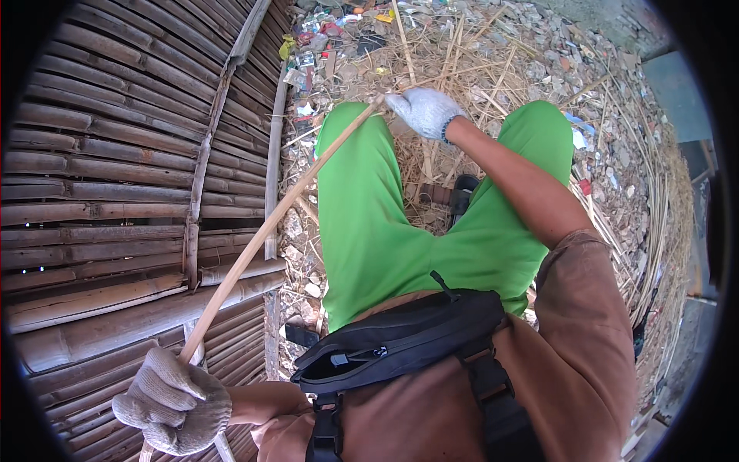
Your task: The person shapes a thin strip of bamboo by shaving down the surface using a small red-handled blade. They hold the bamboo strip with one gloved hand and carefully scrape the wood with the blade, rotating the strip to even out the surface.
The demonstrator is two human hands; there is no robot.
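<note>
A long, pale bamboo strip (265, 229) runs slantwise from the lower left up to the far middle, passing over my left knee. My left hand (173, 400), in a dirty knitted glove, has its fingers wrapped round the near part of the strip. The other knitted glove, whiter, covers my right hand (423, 112). Its fingers pinch the strip just beyond my left knee, and the glove hides part of the grip. My green trousers (369, 215) show below the strip, with my knees bent and apart.
On the left stands a wall of bamboo slats (115, 154). Rubble and litter (339, 54) cover the ground, with loose straw-like strips (454, 54) ahead and a bundle of thin strips (658, 239) at right. A black waist bag (400, 339) lies across my lap.
</note>
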